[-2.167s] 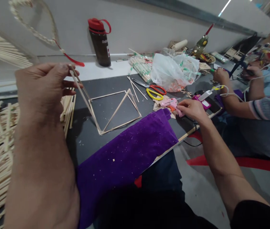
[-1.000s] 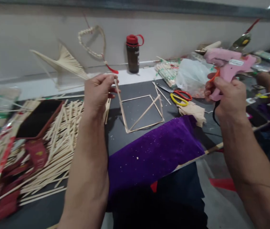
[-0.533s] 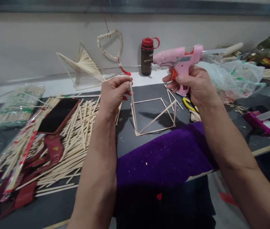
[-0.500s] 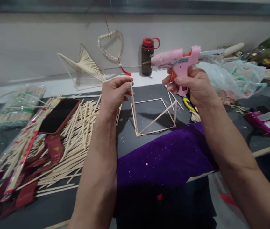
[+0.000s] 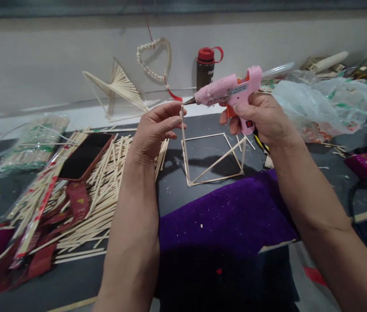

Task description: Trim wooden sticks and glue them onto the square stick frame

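My left hand (image 5: pixel 157 125) pinches the top of an upright thin wooden stick (image 5: pixel 185 145), which rises from the near left corner of a square stick frame (image 5: pixel 216 178). A slanted stick (image 5: pixel 217 159) runs from that same corner up to a short post at the frame's near right corner. My right hand (image 5: pixel 263 115) is wrapped round the handle of a pink glue gun (image 5: pixel 219 91). The gun's dark nozzle points left, at the upright stick's top end, touching or very close to it.
Many loose sticks (image 5: pixel 105 186) and a phone (image 5: pixel 85 157) lie left. Purple cloth (image 5: pixel 222 212) covers the near edge. Behind stand a bottle (image 5: pixel 204 71) and a fan-shaped stick model (image 5: pixel 118 89); a braided heart (image 5: pixel 154 58) hangs there. A plastic bag (image 5: pixel 326 104) lies right.
The glue gun in my right hand has moved left and slightly down, bringing its nozzle to the stick's top. My left hand still holds the stick. The view has shifted slightly.
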`<state>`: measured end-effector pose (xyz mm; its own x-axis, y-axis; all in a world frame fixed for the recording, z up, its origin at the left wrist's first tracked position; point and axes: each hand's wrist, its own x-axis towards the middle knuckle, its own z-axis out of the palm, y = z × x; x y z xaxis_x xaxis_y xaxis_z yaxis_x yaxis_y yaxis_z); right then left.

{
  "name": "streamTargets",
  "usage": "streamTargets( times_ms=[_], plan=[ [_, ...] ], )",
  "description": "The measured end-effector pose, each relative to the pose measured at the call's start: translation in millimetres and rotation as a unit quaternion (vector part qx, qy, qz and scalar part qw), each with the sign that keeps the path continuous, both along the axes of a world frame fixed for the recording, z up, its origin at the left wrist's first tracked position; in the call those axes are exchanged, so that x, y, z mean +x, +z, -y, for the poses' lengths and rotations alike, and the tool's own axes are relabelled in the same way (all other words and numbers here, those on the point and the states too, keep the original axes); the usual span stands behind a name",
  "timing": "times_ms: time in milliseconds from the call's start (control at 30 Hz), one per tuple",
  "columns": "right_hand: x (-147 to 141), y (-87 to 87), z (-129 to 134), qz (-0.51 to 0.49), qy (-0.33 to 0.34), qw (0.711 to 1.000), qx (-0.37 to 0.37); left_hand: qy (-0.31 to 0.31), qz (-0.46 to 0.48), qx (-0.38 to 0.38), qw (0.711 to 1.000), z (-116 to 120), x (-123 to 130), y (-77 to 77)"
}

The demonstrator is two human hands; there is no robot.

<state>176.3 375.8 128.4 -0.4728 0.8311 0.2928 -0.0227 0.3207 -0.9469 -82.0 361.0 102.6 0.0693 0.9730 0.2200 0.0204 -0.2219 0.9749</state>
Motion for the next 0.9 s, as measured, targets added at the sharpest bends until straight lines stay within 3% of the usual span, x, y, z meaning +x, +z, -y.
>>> streamTargets(
  times_ms=[367, 900],
  plan=[
    [-5.5, -4.4, -0.3, 0.001, 0.010, 1.000, 0.017, 0.001, -0.018, 0.007, 1.000, -1.7, -0.2, -3.4],
    [-6.4, -6.9, -0.4, 0.017, -0.051, 0.998, 0.014, -0.001, -0.002, 0.005, 1.000, -2.8, -1.2, -4.8]
  ],
)
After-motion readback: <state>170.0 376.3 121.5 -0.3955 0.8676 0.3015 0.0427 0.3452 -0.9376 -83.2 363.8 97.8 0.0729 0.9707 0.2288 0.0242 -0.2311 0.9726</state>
